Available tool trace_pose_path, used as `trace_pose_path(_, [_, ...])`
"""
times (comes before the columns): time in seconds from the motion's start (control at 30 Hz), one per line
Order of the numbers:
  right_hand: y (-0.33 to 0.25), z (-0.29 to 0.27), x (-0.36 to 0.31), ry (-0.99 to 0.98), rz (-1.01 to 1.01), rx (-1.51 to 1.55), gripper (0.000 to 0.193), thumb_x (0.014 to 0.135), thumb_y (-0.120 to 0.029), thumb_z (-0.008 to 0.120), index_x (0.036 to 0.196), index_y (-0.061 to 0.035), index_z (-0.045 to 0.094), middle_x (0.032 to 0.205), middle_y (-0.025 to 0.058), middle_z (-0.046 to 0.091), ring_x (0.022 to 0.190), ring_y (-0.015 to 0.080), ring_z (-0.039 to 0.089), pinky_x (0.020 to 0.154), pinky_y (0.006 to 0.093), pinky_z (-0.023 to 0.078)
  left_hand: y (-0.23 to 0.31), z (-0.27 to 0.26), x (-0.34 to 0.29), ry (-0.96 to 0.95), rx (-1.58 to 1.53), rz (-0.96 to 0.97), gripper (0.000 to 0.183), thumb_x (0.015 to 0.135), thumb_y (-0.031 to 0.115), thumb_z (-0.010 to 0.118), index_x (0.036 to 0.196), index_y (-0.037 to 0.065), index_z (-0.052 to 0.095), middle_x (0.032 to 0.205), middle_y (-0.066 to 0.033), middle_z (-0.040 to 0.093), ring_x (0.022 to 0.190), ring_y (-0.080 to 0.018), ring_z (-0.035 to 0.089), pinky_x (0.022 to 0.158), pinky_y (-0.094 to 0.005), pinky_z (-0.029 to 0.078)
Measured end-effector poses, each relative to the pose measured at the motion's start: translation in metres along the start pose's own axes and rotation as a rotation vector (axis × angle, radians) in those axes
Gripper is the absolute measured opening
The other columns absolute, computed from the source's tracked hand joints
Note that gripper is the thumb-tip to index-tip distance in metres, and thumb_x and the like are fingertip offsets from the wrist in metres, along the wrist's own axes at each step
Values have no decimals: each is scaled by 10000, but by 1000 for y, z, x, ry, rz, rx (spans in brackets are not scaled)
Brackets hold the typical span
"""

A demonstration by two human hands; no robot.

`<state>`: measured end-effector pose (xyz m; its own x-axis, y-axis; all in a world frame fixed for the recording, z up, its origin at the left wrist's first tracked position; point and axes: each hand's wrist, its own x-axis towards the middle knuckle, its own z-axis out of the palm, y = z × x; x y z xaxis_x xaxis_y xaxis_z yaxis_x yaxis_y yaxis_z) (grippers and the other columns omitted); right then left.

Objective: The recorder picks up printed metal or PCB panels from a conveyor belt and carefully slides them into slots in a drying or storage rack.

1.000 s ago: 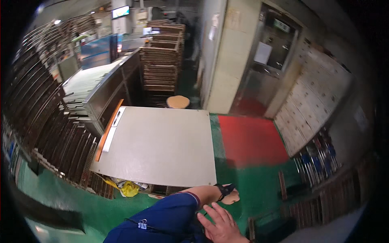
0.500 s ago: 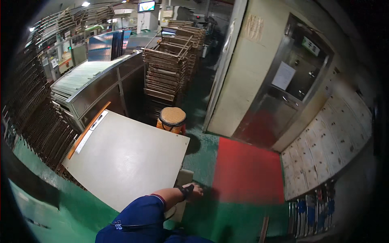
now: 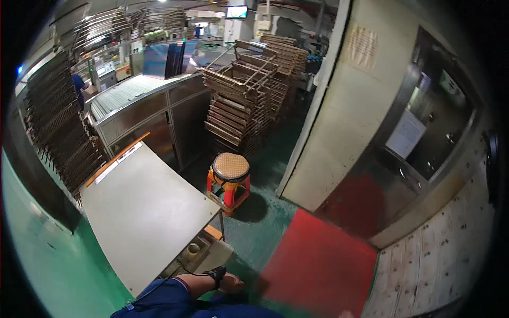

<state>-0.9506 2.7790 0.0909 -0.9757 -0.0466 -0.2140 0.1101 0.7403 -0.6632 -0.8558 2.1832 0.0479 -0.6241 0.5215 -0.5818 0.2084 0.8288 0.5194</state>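
Observation:
My left hand (image 3: 231, 283) hangs low in front of me, just right of a pale table's near corner. Around its wrist is a black band (image 3: 216, 275) with a thin dark cable. The fingers look tucked under and blurred, so their shape is unclear; nothing shows in them. Closest to this hand is a pale shelf (image 3: 212, 257) below the tabletop (image 3: 151, 212), with a roll of tape (image 3: 193, 248) on it. At the bottom edge, only a blurred bit of what looks like my right hand (image 3: 346, 314) shows.
A red stool with a woven round seat (image 3: 231, 166) stands beyond the table. Stacked brown racks (image 3: 238, 108) rise behind it, beside a metal roller conveyor (image 3: 132, 90). On the right are a metal door (image 3: 419, 116), a red floor mat (image 3: 321, 259) and white lockers (image 3: 435, 265).
My view has swung and shifted, so the stool and table shelf show more fully. My left hand sits lower and farther left in view, its fingers less spread. A bit of the right hand has appeared.

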Motion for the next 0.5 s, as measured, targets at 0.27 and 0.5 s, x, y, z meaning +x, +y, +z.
trace_pose_path(0.27, [-236,31,285,-112,-376,-73,285,884,-131,602,1147,-21,616,935,142,659,896,233,643,797,346,513,-90,-118,61,270,-181,-103,502,934,418,533,1310,86,527,1226,-204,589,1144,-390,562,957,-476,455])
trace_pose_path(0.5, [-204,93,375,-512,-421,-86,302,924,-195,626,1186,-45,632,1066,121,688,946,218,652,832,337,527,-140,-274,71,154,54,-265,471,924,370,548,1309,100,516,1209,-175,598,1110,-373,588,916,-490,482])
